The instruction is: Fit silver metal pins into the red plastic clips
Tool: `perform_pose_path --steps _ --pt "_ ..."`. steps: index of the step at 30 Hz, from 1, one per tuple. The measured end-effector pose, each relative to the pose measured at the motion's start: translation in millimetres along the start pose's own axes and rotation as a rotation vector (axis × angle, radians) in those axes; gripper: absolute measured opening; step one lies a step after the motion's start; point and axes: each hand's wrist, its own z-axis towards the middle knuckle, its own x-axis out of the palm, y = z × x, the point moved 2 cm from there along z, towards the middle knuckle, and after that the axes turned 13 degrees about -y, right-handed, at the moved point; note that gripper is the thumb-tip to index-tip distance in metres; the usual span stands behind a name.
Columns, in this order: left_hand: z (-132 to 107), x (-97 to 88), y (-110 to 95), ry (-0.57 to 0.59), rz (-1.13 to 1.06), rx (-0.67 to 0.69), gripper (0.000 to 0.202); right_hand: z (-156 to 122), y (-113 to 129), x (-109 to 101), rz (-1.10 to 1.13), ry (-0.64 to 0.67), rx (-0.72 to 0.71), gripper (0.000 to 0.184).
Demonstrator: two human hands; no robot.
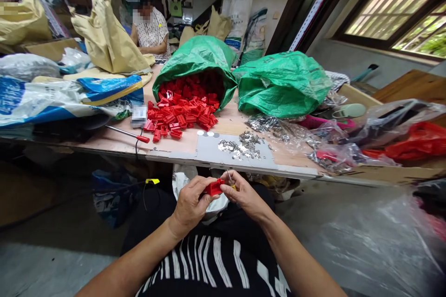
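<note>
My left hand (191, 202) pinches a small red plastic housing (213, 188) between thumb and fingers, above my lap. My right hand (244, 195) closes around a thin metal tool with a yellow handle (233, 187), its slim shaft pointing up; the exact kind is hard to make out. Its fingertips also meet the right end of the red housing. Beyond the hands, small flat metal pieces (240, 146) lie scattered on a grey mat (209, 151). A heap of similar red housings (181, 113) spills from a green woven sack (198, 53) onto the table.
A second green sack (284, 83) stands to the right, beside clear bags of metal parts (275, 125). A red-tipped rod (142, 138) lies near the table's front edge (167, 152). A white bag (181, 183) hangs below. A co-worker (151, 32) sits across the table.
</note>
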Motion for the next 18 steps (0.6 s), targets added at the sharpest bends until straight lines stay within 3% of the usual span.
perform_pose_path --steps 10,18 --pt "-11 0.2 14 0.072 -0.208 -0.077 0.026 -11 -10 -3 0.116 0.069 0.042 0.040" --pt "-27 7.3 41 0.095 -0.405 -0.413 0.026 -12 -18 1 0.141 0.097 0.104 0.047"
